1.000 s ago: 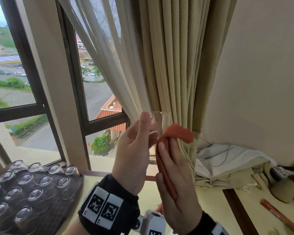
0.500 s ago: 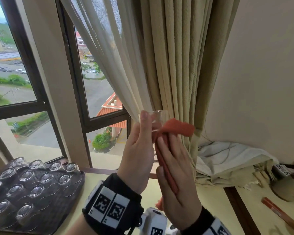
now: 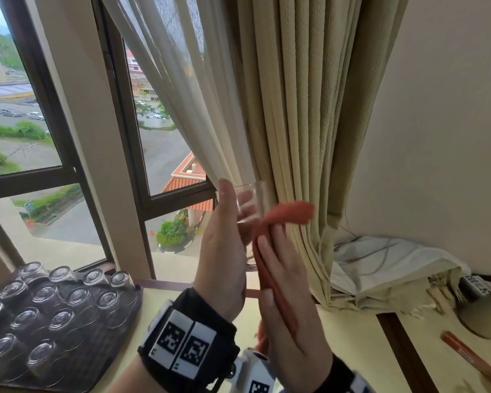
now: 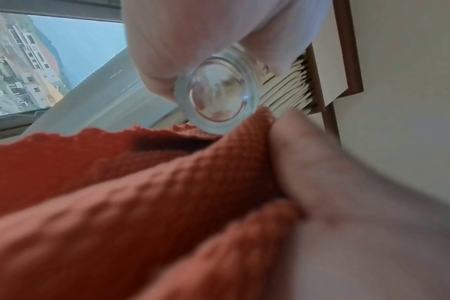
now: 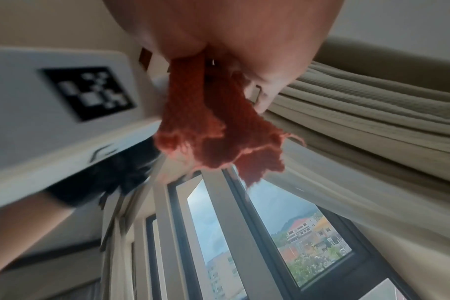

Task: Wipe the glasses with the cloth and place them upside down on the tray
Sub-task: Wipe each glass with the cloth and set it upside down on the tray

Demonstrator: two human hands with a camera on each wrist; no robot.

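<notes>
nearest me, my right hand [image 3: 288, 302] lies with fingers nearly straight, pressing the orange cloth [image 3: 284, 219] flat against the side of the glass [image 3: 248, 204]; whether the thumb pinches the cloth behind i cannot tell. my left hand [image 3: 221, 251] is curled round the glass, holding it up at chest height, mouth upward, in front of the curtain [image 3: 295, 109]. so i judge the wiping step is in hand. lower left, the dark tray [image 3: 116, 319] on the table already carries rows of upturned glasses [image 3: 57, 307]. next i would need to turn this glass over and carry it left to a free spot near the tray's near edge, without knocking its neighbours.
</notes>
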